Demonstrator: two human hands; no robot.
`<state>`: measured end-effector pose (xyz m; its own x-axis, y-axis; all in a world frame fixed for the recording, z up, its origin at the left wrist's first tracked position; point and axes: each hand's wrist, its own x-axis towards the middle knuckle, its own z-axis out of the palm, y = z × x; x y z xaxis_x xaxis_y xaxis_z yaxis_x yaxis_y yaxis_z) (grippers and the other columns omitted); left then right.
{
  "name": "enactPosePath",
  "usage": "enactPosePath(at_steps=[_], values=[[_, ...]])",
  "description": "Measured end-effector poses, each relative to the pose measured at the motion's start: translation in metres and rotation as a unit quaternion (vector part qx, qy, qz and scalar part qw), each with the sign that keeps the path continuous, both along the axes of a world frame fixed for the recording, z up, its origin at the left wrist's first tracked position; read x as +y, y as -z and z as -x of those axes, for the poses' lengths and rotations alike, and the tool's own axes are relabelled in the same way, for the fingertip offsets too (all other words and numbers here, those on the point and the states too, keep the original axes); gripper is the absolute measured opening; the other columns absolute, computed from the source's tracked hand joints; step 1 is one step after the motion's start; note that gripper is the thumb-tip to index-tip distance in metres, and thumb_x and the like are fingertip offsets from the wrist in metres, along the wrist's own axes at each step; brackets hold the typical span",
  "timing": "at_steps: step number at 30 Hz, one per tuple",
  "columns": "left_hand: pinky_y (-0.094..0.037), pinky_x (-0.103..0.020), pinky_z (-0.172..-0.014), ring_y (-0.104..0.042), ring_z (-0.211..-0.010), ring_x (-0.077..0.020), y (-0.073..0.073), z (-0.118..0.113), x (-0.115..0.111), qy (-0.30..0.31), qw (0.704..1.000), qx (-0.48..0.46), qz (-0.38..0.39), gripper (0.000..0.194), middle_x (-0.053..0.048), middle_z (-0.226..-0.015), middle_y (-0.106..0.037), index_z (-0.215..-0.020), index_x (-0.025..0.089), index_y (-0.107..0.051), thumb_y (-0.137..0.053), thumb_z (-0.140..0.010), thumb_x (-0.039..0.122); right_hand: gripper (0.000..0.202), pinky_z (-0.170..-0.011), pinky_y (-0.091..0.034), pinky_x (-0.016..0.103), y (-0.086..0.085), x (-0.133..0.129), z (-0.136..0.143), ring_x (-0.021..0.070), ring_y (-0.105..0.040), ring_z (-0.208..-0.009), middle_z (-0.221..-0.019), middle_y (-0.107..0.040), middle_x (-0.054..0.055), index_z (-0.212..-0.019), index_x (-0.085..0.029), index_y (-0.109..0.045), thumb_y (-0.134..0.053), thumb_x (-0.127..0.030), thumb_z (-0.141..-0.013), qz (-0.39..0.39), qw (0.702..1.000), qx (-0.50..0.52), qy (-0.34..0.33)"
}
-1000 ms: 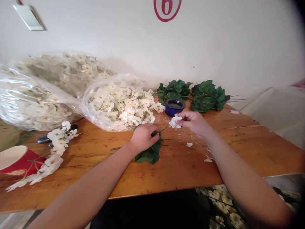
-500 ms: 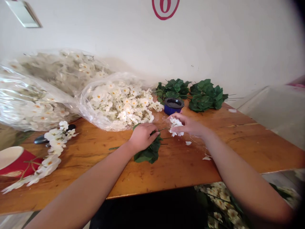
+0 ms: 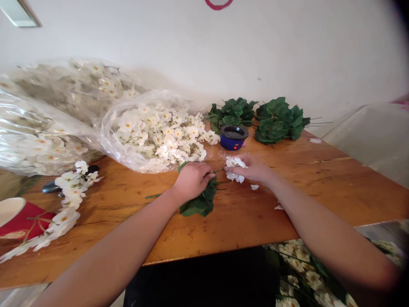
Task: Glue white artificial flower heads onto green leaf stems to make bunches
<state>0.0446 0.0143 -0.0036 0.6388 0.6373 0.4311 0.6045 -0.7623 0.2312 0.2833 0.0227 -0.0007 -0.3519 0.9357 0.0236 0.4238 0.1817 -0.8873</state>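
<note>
My left hand (image 3: pixel 194 179) is closed on a bunch of green leaves (image 3: pixel 200 204), whose stem pokes out to the left under the wrist. Thin stems stick out of the bunch toward the right. My right hand (image 3: pixel 252 168) has its fingers around a small cluster of white flowers (image 3: pixel 234 169), just right of those stems. The cluster appears to meet the upper stem tip, though the exact contact is too small to tell. Behind the right hand sits a blue pot with a black rim (image 3: pixel 233 138) and a small red light.
Plastic bags of white flowers (image 3: pixel 159 132) fill the back left. Green leaf bunches (image 3: pixel 278 121) lie at the back right. A red cup (image 3: pixel 27 219) and a white flower spray (image 3: pixel 72 194) are at the left. Loose petals (image 3: pixel 254 187) lie near my right wrist.
The right hand has turned slightly, and its flower cluster has come closer to the stem tip from the leaves. The left hand keeps its hold. The camera view has tilted slightly down.
</note>
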Motion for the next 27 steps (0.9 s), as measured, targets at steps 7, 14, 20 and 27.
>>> enactPosePath(at_steps=[7, 14, 20, 27], values=[[-0.041, -0.031, -0.070, -0.059, -0.075, -0.0181, 0.0053, -0.0034, 0.0002, -0.006, 0.999, 0.035, -0.014, 0.018, -0.004, -0.075, -0.062, -0.080, 0.016, -0.059, -0.049, -0.092, 0.025, 0.029, -0.053, -0.038, 0.026, 0.0008, 0.0006, 0.0009, 0.0134, -0.052, -0.057, -0.061, -0.058, 0.000, -0.066, -0.018, -0.058, -0.065, -0.044, -0.078, -0.089, 0.993, -0.046, -0.058], [-0.042, -0.033, -0.076, -0.057, -0.076, -0.0188, 0.0094, -0.0066, -0.0003, 0.004, 0.999, 0.044, -0.015, 0.020, -0.005, -0.075, -0.061, -0.077, 0.016, -0.057, -0.046, -0.093, 0.022, 0.028, -0.052, -0.041, 0.027, 0.0084, 0.0008, 0.0027, 0.0148, -0.055, -0.056, -0.063, -0.062, 0.003, -0.067, -0.017, -0.059, -0.067, -0.043, -0.076, -0.036, 0.998, -0.028, -0.051], [-0.042, -0.034, -0.077, -0.057, -0.077, -0.0191, 0.0100, -0.0071, 0.0008, 0.014, 0.998, 0.059, -0.014, 0.019, -0.005, -0.076, -0.061, -0.078, 0.016, -0.057, -0.045, -0.093, 0.021, 0.028, -0.051, -0.040, 0.027, 0.0067, 0.0017, 0.0038, 0.0150, -0.054, -0.055, -0.060, -0.060, 0.002, -0.064, -0.018, -0.056, -0.066, -0.042, -0.075, -0.038, 0.997, -0.026, -0.064], [-0.042, -0.034, -0.076, -0.057, -0.078, -0.0202, 0.0101, -0.0068, 0.0006, 0.012, 0.997, 0.069, -0.021, 0.019, -0.006, -0.077, -0.061, -0.078, 0.016, -0.057, -0.045, -0.093, 0.020, 0.025, -0.053, -0.034, 0.025, 0.0033, 0.0005, 0.0069, 0.0133, -0.048, -0.055, -0.057, -0.053, -0.001, -0.060, -0.018, -0.053, -0.064, -0.035, -0.076, -0.100, 0.990, -0.056, -0.083]])
